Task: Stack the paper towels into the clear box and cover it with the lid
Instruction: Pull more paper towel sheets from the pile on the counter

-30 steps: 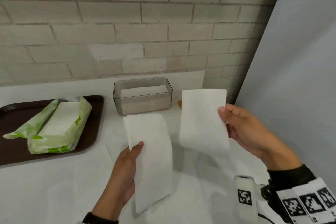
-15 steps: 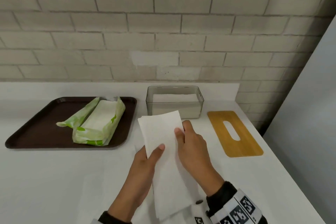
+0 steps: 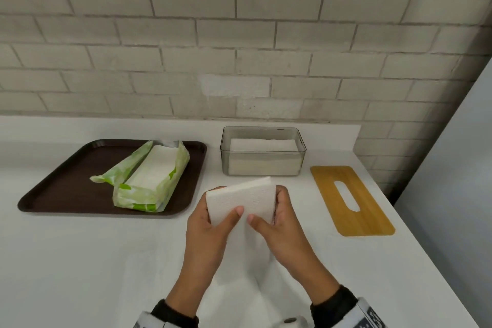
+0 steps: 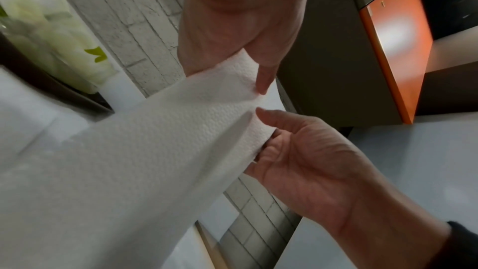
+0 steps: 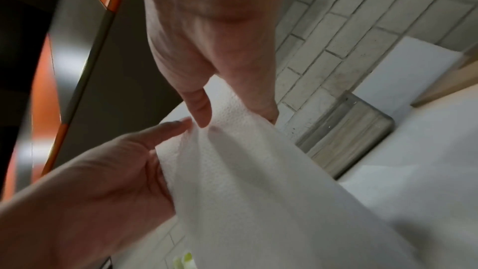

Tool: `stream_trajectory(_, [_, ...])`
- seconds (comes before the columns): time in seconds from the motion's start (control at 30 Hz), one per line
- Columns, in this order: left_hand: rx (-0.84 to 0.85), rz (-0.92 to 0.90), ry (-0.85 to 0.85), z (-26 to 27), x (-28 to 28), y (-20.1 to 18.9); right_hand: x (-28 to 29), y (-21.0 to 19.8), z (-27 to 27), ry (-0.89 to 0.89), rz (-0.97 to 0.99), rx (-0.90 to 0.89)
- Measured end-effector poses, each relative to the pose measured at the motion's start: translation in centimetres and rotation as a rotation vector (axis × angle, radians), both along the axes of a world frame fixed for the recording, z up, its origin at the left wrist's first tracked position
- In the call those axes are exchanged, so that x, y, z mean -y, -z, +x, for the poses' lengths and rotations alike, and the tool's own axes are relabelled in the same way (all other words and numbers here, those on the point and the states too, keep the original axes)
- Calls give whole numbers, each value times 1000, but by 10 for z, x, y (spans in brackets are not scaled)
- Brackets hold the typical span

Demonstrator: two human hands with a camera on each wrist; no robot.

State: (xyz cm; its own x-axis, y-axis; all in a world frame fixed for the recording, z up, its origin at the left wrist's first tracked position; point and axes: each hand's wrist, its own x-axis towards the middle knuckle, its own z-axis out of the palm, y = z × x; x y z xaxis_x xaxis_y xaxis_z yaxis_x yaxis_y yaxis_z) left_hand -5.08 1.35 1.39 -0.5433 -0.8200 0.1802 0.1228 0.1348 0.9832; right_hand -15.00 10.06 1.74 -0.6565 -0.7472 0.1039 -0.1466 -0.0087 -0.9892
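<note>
On the left of the head view I see a brown tray (image 3: 53, 189) on the white worktop (image 3: 80, 261). On it lies a green pack (image 3: 149, 181), torn open, with more white sheets showing inside. I think it is open like that so sheets can be pulled out with ease.

In the middle, low in the frame, are my two hands. My left hand (image 3: 205, 231) pinches the left side of a paper towel (image 3: 241, 202), thumb on top and fingers curled under. My right hand (image 3: 279, 229) pinches the right side the same way. The towel is held up off the worktop, folded into a small flat block, just in front of the box. I think both hands hold it so the fold stays neat and fits the box. More white paper seems to hang down below my hands, but it is hard to tell from the white worktop.

Behind the towel, near the brick wall (image 3: 239, 48), stands the clear box (image 3: 262, 152). It has no lid on and there is a pile of white towels in it already.

On the right lies the wooden lid (image 3: 330, 186), flat on the worktop, just beside the box. It has a long slot in it. I think it waits there until the box is full.
</note>
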Motion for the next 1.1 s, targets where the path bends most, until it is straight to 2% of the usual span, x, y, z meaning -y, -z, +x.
stream_trajectory(0.17, [-46,93,11,-1,-1,-5,-5,9,-3,19,212,-46])
stream_trajectory(0.27, [-118,186,-24,10,9,-12,-20,11,-6,-220,474,-152])
stream_trajectory(0.33, [-123,196,-70,22,22,-12,-34,13,-8,-302,556,-209])
stream_trajectory(0.4, [-59,161,-96,37,34,-5,-48,10,-14,-209,483,-184])
stream_trajectory(0.5, [38,179,-56,52,39,13,-59,8,-24,48,207,-32])
stream_trajectory(0.57, [124,162,-39,54,31,25,-60,12,-22,168,52,0])
stream_trajectory(0.73, [93,234,-58,49,12,34,-57,19,-5,249,-169,59])
stream_trajectory(0.87, [139,250,-60,48,7,37,-58,31,-3,246,-101,152])
stream_trajectory(0.97, [258,217,-92,48,5,48,-57,44,1,225,75,197])
stream_trajectory(1.1, [301,214,-82,46,0,51,-54,55,5,234,271,204])
